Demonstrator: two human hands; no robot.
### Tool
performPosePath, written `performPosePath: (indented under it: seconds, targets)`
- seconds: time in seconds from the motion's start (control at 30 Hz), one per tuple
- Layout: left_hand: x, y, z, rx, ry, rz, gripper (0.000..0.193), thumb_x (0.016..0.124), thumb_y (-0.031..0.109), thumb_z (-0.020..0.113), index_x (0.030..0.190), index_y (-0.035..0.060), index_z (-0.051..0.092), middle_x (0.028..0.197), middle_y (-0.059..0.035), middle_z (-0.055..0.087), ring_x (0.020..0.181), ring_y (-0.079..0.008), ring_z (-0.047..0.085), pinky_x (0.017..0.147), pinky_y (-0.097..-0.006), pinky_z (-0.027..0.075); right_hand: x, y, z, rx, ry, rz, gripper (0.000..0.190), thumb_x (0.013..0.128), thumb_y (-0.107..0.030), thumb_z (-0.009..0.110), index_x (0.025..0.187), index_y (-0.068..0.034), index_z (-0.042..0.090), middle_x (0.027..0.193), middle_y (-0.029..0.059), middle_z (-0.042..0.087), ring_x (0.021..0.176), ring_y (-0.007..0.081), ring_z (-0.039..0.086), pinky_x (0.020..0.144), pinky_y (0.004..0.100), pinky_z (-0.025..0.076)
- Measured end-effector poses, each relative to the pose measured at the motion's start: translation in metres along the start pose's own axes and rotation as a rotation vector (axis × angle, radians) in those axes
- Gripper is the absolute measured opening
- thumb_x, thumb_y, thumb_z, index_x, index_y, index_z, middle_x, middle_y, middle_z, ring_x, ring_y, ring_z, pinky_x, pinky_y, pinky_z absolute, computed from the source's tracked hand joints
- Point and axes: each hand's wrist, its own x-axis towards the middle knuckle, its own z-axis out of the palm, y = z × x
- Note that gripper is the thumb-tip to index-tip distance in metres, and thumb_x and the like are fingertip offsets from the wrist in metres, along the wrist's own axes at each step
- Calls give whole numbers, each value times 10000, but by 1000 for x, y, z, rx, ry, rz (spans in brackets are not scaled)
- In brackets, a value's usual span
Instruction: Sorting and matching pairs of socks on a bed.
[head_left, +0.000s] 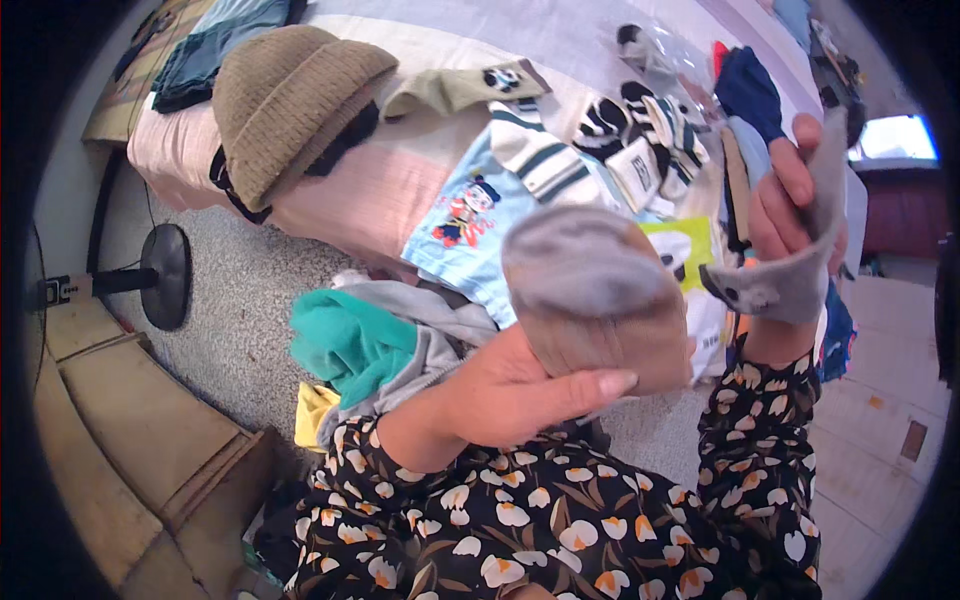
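My left hand (525, 390) grips a brown and grey knitted sock (607, 322), blurred, with the thumb across its lower edge. To the right, my right hand (784, 195) is raised and holds a grey sock (802, 277) with a dark pattern at its end. Behind them on the bed lie striped white and green socks (551, 161), a light green sock with a panda figure (450, 90), black and white socks (604, 127), and a light blue cloth with a cartoon figure (469, 214). A green package with a panda picture (694, 244) shows between my hands.
A brown knitted beanie (292, 105) sits at the bed's left edge near folded dark clothes (195, 60). Grey and green clothing (360, 337) and a yellow cloth (315, 412) lie at the near left. A black round stand base (166, 277) and cardboard boxes (142, 390) are on the left.
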Motion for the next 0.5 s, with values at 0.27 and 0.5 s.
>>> performPosePath:
  seconds: [0.27, 0.5]
  targets:
    - [1, 0, -43, 76, 28, -181, 328, 857, 170, 544, 1132, 15, 458, 1018, -47, 543, 937, -112, 501, 833, -271, 410, 87, 40, -67, -548, 313, 442, 357, 862, -131, 505, 1190, -14, 425, 839, 34, 570, 661, 60, 549, 529, 166, 444]
    - [8, 0, -63, 47, 72, -77, 303, 896, 202, 482, 1110, -11, 502, 951, 2, 566, 846, -52, 502, 747, -214, 419, 131, 127, -124, -1295, 335, 622, 415, 739, -191, 646, 1103, -33, 525, 923, 67, 581, 791, 138, 545, 698, 264, 440]
